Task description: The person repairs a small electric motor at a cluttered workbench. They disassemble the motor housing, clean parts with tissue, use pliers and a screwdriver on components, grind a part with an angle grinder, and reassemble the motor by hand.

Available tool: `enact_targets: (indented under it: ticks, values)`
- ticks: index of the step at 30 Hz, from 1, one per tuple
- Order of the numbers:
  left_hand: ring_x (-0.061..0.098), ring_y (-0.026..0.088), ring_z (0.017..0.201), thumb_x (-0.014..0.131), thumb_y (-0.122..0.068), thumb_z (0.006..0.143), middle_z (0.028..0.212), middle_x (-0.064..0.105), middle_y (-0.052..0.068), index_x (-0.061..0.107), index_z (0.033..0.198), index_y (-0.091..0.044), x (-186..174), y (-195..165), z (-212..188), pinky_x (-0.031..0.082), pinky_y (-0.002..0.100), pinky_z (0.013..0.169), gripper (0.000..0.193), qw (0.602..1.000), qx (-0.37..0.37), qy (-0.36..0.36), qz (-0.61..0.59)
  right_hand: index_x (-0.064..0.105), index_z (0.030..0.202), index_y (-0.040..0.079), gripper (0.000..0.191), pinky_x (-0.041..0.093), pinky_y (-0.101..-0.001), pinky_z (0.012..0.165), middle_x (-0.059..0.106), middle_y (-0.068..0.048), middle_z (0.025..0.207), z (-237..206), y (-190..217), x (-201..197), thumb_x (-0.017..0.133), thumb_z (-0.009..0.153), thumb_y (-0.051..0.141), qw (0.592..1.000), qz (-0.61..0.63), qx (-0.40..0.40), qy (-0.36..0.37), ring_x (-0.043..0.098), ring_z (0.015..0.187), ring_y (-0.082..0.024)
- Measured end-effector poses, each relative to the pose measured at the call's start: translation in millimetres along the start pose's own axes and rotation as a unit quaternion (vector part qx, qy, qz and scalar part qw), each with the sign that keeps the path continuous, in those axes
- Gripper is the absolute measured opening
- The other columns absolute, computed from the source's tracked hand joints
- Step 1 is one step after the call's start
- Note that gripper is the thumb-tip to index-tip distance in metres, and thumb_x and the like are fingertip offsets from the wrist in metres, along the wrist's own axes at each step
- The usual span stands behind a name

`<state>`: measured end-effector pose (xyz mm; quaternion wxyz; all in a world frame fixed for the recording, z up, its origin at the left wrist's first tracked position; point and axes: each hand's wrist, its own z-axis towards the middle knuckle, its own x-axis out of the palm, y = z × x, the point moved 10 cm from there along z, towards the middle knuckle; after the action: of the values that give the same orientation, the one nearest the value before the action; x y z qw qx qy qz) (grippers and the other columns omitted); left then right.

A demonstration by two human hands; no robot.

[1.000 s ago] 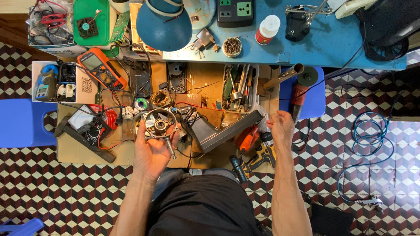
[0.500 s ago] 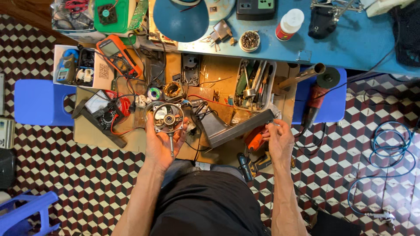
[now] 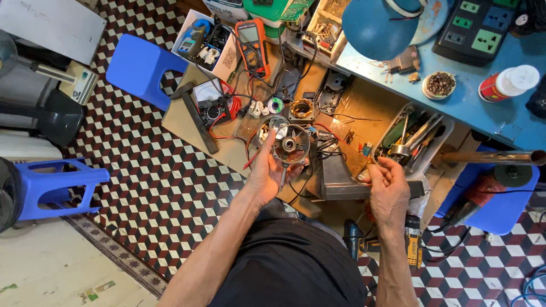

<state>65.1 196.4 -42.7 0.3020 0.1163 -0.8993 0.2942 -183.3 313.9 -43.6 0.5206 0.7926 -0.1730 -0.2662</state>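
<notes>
My left hand (image 3: 266,173) grips a round grey metal motor housing (image 3: 289,144) with a shaft that sticks out below the fingers. It is held above a low wooden board (image 3: 227,149) cluttered with wires. My right hand (image 3: 387,190) is curled shut beside a grey metal block (image 3: 340,177), close to a white tray of hand tools (image 3: 410,136). Something small may be pinched in its fingers; I cannot make it out. A copper-wound stator (image 3: 301,108) lies on the board just beyond the housing.
An orange multimeter (image 3: 253,45), a black meter with red leads (image 3: 213,109) and a solder spool (image 3: 276,104) lie on the board. A blue table (image 3: 478,96) carries a blue lamp shade (image 3: 380,27), power strip (image 3: 475,31) and white-capped bottle (image 3: 509,82). Blue stools (image 3: 139,65) stand around.
The view has swung to the right and tilted, so the board now lies diagonally. My right hand has moved up from the power tools to the tool tray. The left hand still holds the housing.
</notes>
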Motion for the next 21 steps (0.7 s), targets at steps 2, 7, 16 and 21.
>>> enact_targets:
  ticks: [2,7,16,21]
  values:
    - [0.072,0.028,0.096,0.054,-0.065,0.096,0.107,0.074,0.013,0.061,0.13,-0.005,-4.6,0.4,2.8,0.061,0.033,0.074,0.07,1.0,-0.006,0.003,-0.022,0.058,0.13,-0.004,0.034,0.055,-0.0263,0.075,0.072,-0.011,0.101,-4.1,4.3,13.3,0.062,0.102,0.015,1.0,0.012,-0.001,0.015,0.068,0.084,-0.013]
    - [0.072,0.029,0.099,0.053,-0.067,0.096,0.111,0.072,0.015,0.059,0.134,-0.002,-14.1,1.2,9.3,0.063,0.036,0.081,0.076,0.997,-0.024,0.002,-0.071,0.062,0.121,0.0,0.03,0.053,-0.0331,0.092,0.072,-0.009,0.101,-20.0,34.8,37.1,0.064,0.1,0.021,0.985,0.159,0.003,0.067,0.07,0.093,-0.016]
    - [0.071,0.029,0.102,0.059,-0.06,0.094,0.114,0.071,0.012,0.06,0.134,-0.006,-11.3,-14.6,37.5,0.062,0.038,0.088,0.067,0.992,-0.113,0.032,-0.046,0.064,0.08,0.012,0.054,0.043,-0.0499,0.113,0.064,-0.002,0.073,-105.3,241.8,54.8,0.044,0.118,0.045,0.661,0.628,-0.228,0.342,0.063,0.073,-0.016]
    - [0.071,0.03,0.105,0.061,-0.055,0.095,0.118,0.071,0.013,0.06,0.134,-0.004,-16.1,-29.4,58.2,0.061,0.038,0.087,0.063,0.985,-0.154,0.084,0.003,0.067,0.088,0.01,0.045,0.049,-0.0482,0.101,0.067,-0.003,0.081,-122.4,292.4,73.7,0.044,0.115,0.038,0.684,0.587,-0.281,0.33,0.066,0.077,-0.016]
